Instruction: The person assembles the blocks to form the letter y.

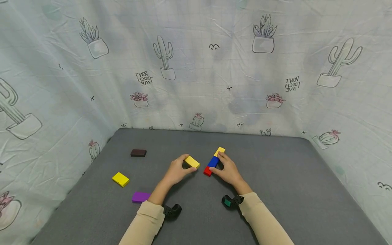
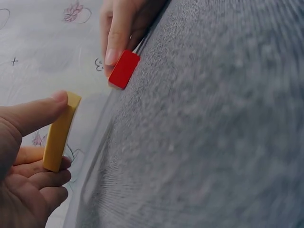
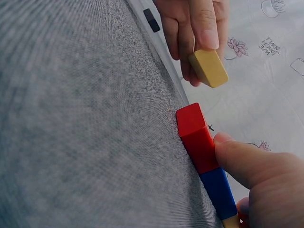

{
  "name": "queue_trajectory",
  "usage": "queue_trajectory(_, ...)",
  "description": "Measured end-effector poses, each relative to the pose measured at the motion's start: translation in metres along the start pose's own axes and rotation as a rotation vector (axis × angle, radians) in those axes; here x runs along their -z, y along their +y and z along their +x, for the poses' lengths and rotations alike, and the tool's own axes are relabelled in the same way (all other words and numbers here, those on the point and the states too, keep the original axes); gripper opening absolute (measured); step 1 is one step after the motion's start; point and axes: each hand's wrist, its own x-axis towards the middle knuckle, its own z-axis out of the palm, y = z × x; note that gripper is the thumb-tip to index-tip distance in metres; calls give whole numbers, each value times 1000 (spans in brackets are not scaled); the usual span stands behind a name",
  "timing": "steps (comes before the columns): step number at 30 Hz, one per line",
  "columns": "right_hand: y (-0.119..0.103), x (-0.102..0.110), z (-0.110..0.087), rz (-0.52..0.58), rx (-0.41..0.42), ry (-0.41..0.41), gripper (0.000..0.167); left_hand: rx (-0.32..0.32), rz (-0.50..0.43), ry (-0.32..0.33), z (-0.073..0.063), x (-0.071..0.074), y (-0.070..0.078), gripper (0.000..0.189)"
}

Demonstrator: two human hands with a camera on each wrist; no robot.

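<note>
My left hand (image 1: 178, 170) pinches a yellow block (image 1: 192, 162) between thumb and fingers, close over the grey table. In the left wrist view this block (image 2: 61, 133) stands on edge between the thumb and the fingers. To its right, a red block (image 1: 207, 171), a blue block (image 1: 213, 162) and another yellow block (image 1: 219, 151) form an end-to-end row on the table. My right hand (image 1: 228, 170) holds that row, its thumb against the red block (image 3: 197, 137) and a finger at the far yellow one. Fingers partly cover the row's yellow end.
On the left of the grey table (image 1: 275, 190) lie a dark brown block (image 1: 138, 153), a bright yellow block (image 1: 120, 179) and a purple block (image 1: 141, 197), the last partly behind the left forearm. A cactus-print curtain (image 1: 196, 68) hangs around the table's back and sides.
</note>
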Motion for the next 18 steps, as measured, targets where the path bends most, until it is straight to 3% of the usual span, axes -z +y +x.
queue_trajectory(7, 0, 1, -1, 8, -6, 0, 76, -3, 2, -34, 0, -6, 3, 69)
queue_trajectory(18, -3, 2, -3, 19, -16, -9, 77, 7, 59, -9, 2, -16, 2, 69)
